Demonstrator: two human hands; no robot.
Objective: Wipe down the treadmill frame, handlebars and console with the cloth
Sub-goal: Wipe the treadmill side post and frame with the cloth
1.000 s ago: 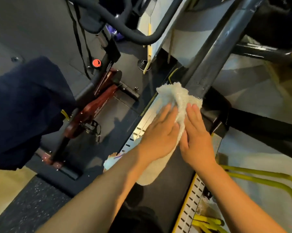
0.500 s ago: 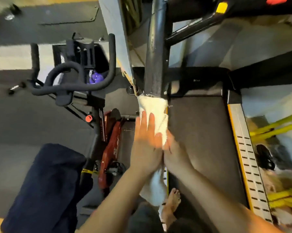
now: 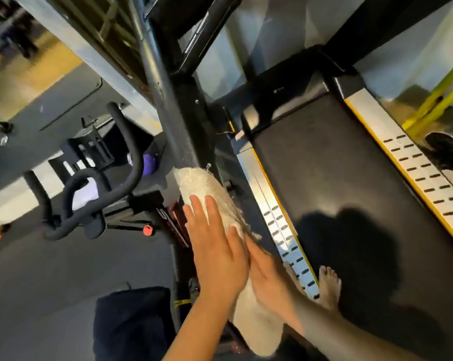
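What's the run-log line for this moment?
phase: wiping | cloth: pressed on frame upright | left hand: flat on cloth | right hand: against cloth, blurred

Gym – fitness rm, by the equip. Treadmill [image 3: 285,95] w/ black running belt [image 3: 324,165], slotted silver side rails [image 3: 418,175] edged in yellow, dark upright post [image 3: 175,118]. Just beside it, spin bike [image 3: 142,204] w/ curved padded handlebars [image 3: 138,152] & red adj. knob [image 3: 147,230]. Purple round item [image 3: 149,162] behind the bike. Dark rubber floor [image 3: 50,282] under both — yellow tube frame [image 3: 434,100] at far right.
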